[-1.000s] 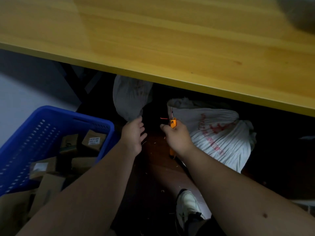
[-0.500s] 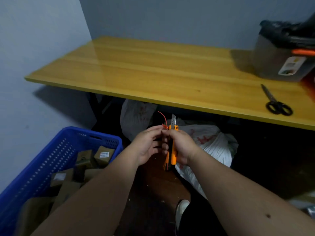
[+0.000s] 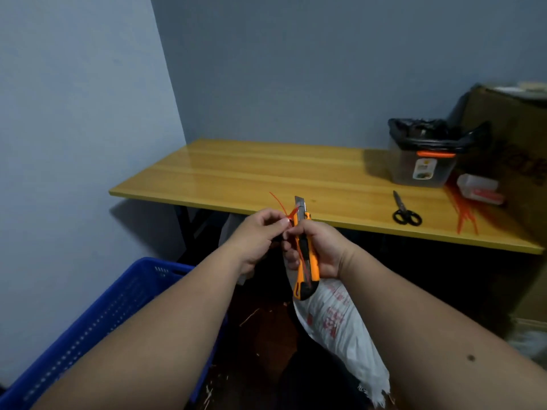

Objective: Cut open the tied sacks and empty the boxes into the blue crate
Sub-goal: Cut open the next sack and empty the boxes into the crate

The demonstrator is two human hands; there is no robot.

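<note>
Currently, by part:
Right hand (image 3: 321,250): wrapped round orange utility knife (image 3: 305,255), blade up.
Left hand (image 3: 257,235): fingertips pinching red tie (image 3: 285,208) against the blade.
Sack (image 3: 334,324): hangs limp just below right hand; soft, light woven cloth, best gripped at its neck.
Blue crate (image 3: 103,315): below left forearm.

Orange-black knife (image 3: 306,261); red tie (image 3: 279,204); white sack (image 3: 340,327), red print; blue crate (image 3: 97,315); yellow table (image 3: 266,173).

Dim, bluish indoor light; soft sheen on the table (image 3: 266,173), dark shadow beneath; wide-angle bending at edges.
</note>
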